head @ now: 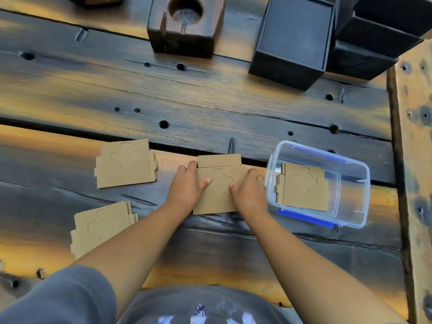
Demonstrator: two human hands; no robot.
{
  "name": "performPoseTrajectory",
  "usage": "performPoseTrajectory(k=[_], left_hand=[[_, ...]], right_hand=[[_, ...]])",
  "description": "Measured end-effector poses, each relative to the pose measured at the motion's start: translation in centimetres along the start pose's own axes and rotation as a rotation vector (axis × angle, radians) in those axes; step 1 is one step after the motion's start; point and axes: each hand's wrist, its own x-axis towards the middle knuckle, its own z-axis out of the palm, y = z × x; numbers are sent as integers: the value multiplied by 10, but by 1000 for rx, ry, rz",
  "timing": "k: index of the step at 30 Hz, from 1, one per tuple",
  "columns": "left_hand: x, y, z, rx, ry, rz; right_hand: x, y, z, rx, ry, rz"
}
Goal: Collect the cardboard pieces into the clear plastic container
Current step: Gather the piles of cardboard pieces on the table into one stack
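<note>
A brown cardboard piece (219,183) with a cut gear outline lies at the table's middle. My left hand (187,185) grips its left edge and my right hand (249,190) grips its right edge, thumbs on top. To the right stands the clear plastic container (360,181) with blue clips, and one cardboard piece (302,187) lies flat inside it. Another cardboard stack (126,163) rests to the left, and a further cardboard stack (100,228) sits at the near left, partly hidden by my left forearm.
A dark wooden block (184,29) with a round hole stands at the back. Black boxes (292,38) are stacked at the back right. The plank table (210,101) has gaps and holes, and a wooden rail (413,160) borders its right side.
</note>
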Motion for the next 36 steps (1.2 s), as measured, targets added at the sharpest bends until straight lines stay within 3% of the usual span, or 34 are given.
performPoseTrajectory(k=[7,13,20,27,36], left_hand=[[-9,5,7,-186,87,-186],[-21,-7,6,-370,9,-343],[-61,-19,-11,-532,3,-268],[-101,-45,-46,-378,246,-214],[-88,-106,-112,-324,229,-94]], right_hand=[[5,2,1,49,-51,43],[1,4,-2,167,-174,95],[-20,3,-9,249,-254,-59],[-51,-35,0,131,-266,-258],[-85,-111,43,144,-210,-369]])
